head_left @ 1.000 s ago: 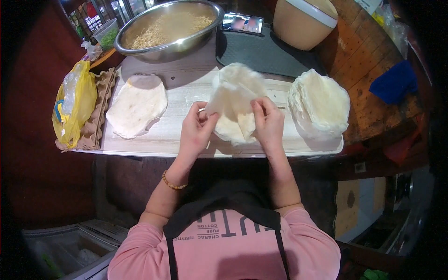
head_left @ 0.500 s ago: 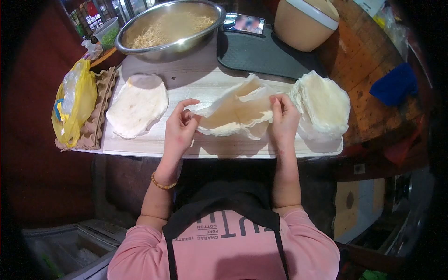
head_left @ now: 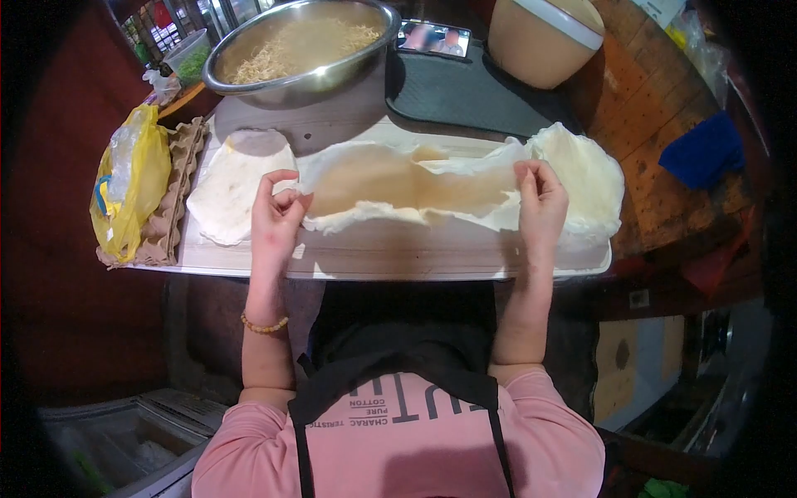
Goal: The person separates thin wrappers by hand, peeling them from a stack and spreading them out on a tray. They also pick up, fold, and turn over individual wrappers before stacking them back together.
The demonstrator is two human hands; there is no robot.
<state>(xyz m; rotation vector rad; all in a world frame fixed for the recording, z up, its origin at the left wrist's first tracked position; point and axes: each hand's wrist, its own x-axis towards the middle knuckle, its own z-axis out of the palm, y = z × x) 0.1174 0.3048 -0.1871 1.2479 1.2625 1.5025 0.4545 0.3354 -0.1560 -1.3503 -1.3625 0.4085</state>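
Stretched between my two hands is a thin, pale, translucent dough wrapper with ragged edges, hanging over the board. My left hand pinches its left edge, closed, beside a round stack of white wrappers on the left of the board. At the other edge, my right hand pinches with thumb and fingers. Just behind and to the right of that hand lies a thicker stack of cream wrappers, partly covered by it.
A steel bowl of bean sprouts stands at the back left. Behind the wrapper are a dark mat, a phone and a tan tub. A yellow plastic bag rests on an egg carton at the left.
My hands have moved apart, left hand leftward and right hand rightward. Between them the crumpled wrapper has spread into a wide, flatter strip.
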